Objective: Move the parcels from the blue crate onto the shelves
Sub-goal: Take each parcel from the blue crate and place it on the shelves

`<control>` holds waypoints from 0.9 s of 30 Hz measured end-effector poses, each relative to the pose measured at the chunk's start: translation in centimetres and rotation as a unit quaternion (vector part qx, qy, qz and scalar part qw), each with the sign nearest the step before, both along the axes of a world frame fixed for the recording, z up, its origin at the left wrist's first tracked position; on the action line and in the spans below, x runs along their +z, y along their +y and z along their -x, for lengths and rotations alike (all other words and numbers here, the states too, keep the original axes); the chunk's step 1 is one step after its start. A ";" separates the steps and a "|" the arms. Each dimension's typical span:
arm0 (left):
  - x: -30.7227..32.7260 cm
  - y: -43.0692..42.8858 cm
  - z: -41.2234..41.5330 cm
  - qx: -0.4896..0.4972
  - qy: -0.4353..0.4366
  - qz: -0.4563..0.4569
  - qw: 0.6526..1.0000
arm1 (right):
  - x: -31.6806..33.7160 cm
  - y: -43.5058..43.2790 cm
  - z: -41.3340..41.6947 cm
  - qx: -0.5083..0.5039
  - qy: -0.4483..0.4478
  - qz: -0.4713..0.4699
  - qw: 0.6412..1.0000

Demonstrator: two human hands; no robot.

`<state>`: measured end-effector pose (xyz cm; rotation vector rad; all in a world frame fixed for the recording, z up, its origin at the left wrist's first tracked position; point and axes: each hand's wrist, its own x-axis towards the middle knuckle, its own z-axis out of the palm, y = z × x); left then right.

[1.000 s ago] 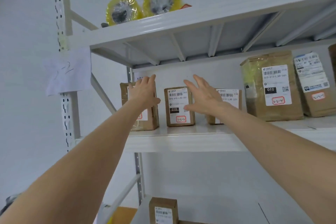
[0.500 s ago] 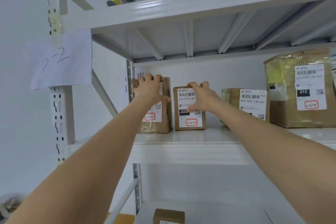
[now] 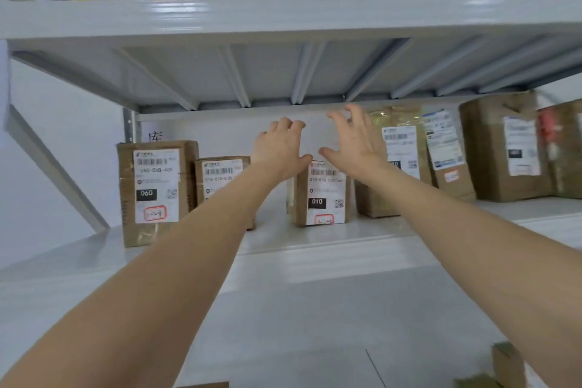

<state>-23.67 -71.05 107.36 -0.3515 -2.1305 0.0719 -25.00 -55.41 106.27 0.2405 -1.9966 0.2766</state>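
Left hand [image 3: 278,148], right hand [image 3: 352,142] released (both loose), now above 010 parcel [image 3: 321,195]

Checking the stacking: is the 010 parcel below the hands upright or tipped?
Upright: the 010 parcel stands on its base on the shelf, label reading level.

Brown labelled parcels [image 3: 156,192], apparently upright, on shelf [image 3: 362,231].

The shelves [image 3: 315,249] look like glossy white painted metal; the parcels [image 3: 318,195] are matt brown cardboard with smooth paper labels [image 3: 156,185].
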 end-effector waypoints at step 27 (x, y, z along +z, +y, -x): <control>-2.3 9.3 3.9 0.239 -0.187 -0.010 0.953 | 3.6 12.1 5.5 0.071 -0.135 0.083 0.985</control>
